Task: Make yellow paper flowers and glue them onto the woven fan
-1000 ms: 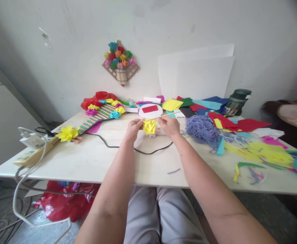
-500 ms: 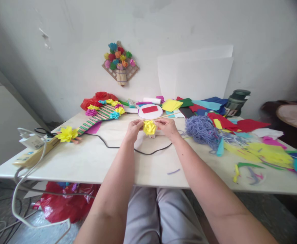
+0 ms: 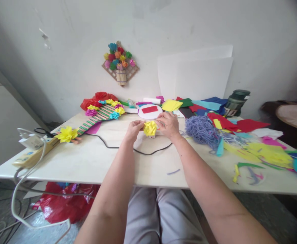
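My left hand point(image 3: 135, 129) pinches the left edge of a crumpled yellow paper flower point(image 3: 150, 128) above the middle of the table. On the flower's other side, my right hand point(image 3: 169, 124) is closed, its fingers bent close to the petals. The thin wooden stick seen in it a moment ago is now mostly hidden by the fingers. Below and behind the flower is a small whitish object point(image 3: 152, 136), largely covered, which I cannot identify. Farther back lies a white oval piece point(image 3: 143, 114) with a red rectangle point(image 3: 150, 109) on it.
A flower-decorated striped panel point(image 3: 97, 117) lies left, near a power strip point(image 3: 36, 154). A black cord point(image 3: 107, 147) crosses the table. Purple yarn point(image 3: 201, 130), coloured paper point(image 3: 270, 154) and a dark green bottle point(image 3: 237, 102) are right. A red bag point(image 3: 64, 205) sits below.
My right hand has shifted its grip, with the fingers raised and curled more. The stick that pointed out to the right no longer shows clearly. My left hand and the flower have barely moved.
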A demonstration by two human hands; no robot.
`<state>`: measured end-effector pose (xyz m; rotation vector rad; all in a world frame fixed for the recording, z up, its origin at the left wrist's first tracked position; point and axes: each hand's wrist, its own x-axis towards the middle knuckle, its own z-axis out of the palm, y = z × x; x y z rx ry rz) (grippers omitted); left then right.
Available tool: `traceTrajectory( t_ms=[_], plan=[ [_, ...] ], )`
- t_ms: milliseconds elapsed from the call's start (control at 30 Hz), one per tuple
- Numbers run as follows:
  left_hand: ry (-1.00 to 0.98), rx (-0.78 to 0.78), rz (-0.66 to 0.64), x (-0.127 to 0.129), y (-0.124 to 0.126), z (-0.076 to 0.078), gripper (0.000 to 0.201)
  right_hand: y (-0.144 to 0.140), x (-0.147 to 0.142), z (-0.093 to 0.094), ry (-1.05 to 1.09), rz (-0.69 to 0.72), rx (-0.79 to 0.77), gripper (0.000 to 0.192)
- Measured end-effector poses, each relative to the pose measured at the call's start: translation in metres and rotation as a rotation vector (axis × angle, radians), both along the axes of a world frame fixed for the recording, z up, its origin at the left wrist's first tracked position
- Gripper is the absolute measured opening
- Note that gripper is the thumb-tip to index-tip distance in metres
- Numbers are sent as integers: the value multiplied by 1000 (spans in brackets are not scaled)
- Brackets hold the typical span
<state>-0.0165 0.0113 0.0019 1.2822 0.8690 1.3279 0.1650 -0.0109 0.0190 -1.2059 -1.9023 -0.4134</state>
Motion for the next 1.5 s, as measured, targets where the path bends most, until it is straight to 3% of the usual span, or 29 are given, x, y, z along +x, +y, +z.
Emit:
traceTrajectory(
  t_ms=[133, 467, 933, 1233, 1400, 1500],
  plan=[
    [6, -13, -15, -1, 1, -1, 27, 1, 5, 2, -46, -26, -86, 27],
    [47, -81, -66, -3, 3, -2, 20, -10, 14, 14, -52, -23, -504, 39],
    [79, -98, -163, -7, 1, -4, 21, -3, 13, 7, -58, -6, -528, 33],
    [101, -130, -197, -8, -1, -4, 17, 1, 20, 1, 82, 140, -585, 32],
    [116, -139, -202, -8, -2, -3, 17, 8, 22, -6, 61, 204, -681, 34],
    [113, -138, -230, -8, -2, -5, 18, 9, 25, -8, 94, 316, -763, 36]
  ],
)
